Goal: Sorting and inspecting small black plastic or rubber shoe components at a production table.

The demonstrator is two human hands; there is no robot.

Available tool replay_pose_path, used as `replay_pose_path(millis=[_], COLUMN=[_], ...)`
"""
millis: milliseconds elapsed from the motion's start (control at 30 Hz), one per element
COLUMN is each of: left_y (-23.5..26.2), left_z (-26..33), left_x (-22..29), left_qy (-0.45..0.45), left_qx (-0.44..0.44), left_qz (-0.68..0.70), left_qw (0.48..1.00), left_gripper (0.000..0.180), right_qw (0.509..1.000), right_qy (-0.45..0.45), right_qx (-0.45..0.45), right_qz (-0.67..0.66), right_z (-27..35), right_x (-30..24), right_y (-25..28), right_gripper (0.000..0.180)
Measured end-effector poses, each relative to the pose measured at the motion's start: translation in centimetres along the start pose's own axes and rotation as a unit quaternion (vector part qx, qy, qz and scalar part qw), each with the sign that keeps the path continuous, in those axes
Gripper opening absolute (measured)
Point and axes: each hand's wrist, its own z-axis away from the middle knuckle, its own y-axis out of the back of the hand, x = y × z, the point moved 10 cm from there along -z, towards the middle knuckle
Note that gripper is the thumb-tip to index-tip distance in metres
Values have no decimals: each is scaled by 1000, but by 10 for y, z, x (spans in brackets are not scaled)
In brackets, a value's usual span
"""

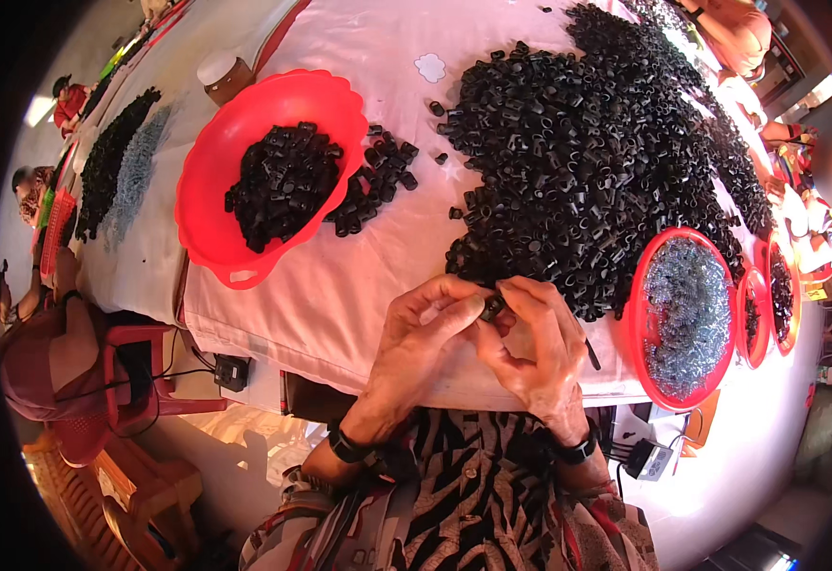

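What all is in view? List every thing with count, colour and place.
Tablecloth: one visible nearby, pale pink, centre
Heap of small parts: one, black, right of centre
Scalloped bowl: one, red, left of heap
Parts in bowl: uncounted, black
Loose parts: uncounted, black, beside bowl
Baskets: at least three, red, right
Glassy pieces: uncounted, pale blue, nearest basket
Lidded jar: one, brown and white, beyond bowl
Scrap: one, white, top centre
Strips of pieces: two, black and pale blue, left
Chair: one, red, lower left
Other people: several, mixed clothing, both sides
Held part: one, black, front centre
Wristbands: two, black
Left hand: one, bare, front centre
Right hand: likewise
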Motion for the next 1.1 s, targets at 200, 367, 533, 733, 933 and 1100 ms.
replay_pose_path(millis=[200, 367, 533, 733, 933, 1100], left_y=[4, -2, -5, -1, 59, 46], left_z=[-1, -1, 0, 24, 45, 42], left_x=[1, 0, 2, 71, 170, 160], left_qy=[-11, -20, -41, -272, -400, -433], left_qx=[-9, -30, -26, 82, 305, 268], left_qz=[10, -14, -54, -306, -393, -430], left_qw=[1000, 999, 997, 908, 770, 745], left_gripper=[11, 12, 11, 13, 18, 26], right_qw=[1000, 995, 995, 998, 996, 994], right_qy=[7, 60, 45, -57, -73, -92], right_qx=[15, 4, -1, -25, -4, 15], right_qz=[-2, 82, 93, 24, 53, 55], right_z=[-2, 3, 7, 9, 23, 24], right_x=[-2, -17, -14, -2, 5, 13], right_y=[0, 0, 2, 10, 28, 28], right_gripper=[44, 39, 39, 45, 30, 23])
